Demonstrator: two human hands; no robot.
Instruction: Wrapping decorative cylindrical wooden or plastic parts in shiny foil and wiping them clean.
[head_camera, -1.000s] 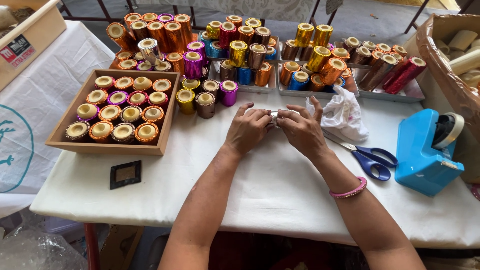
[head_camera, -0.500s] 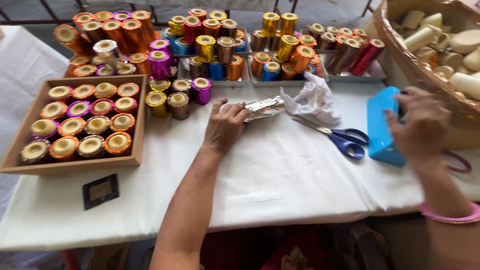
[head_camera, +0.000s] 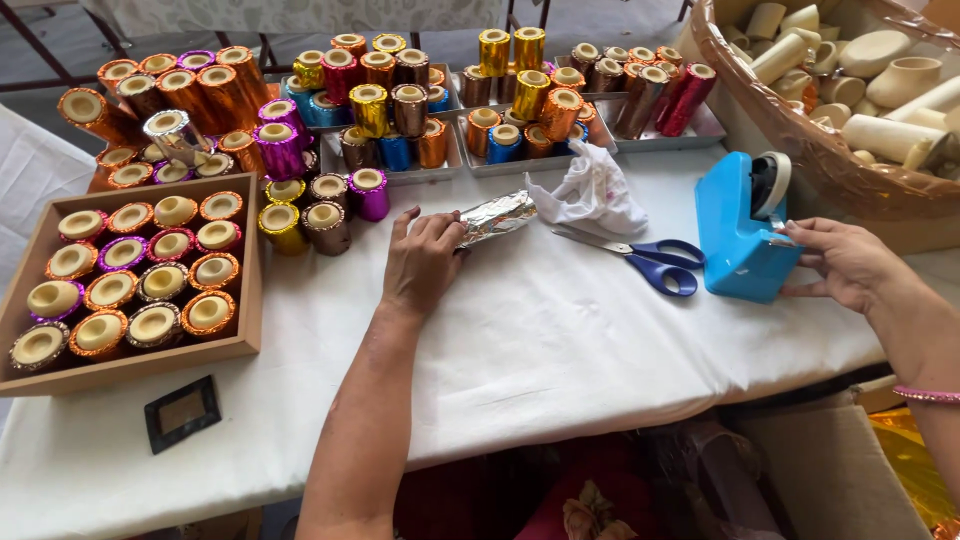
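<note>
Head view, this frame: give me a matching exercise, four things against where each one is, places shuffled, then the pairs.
Things:
1. silver foil roll
2. scissors
3. tape dispenser
4. black square card

Places:
A. under the right hand's fingertips
B. near the table's front edge, below the wooden box
C. held down by the left hand
D. flat on the white cloth, between the roll and the dispenser

Pairs: 1-C, 2-D, 3-A, 4-B
</note>
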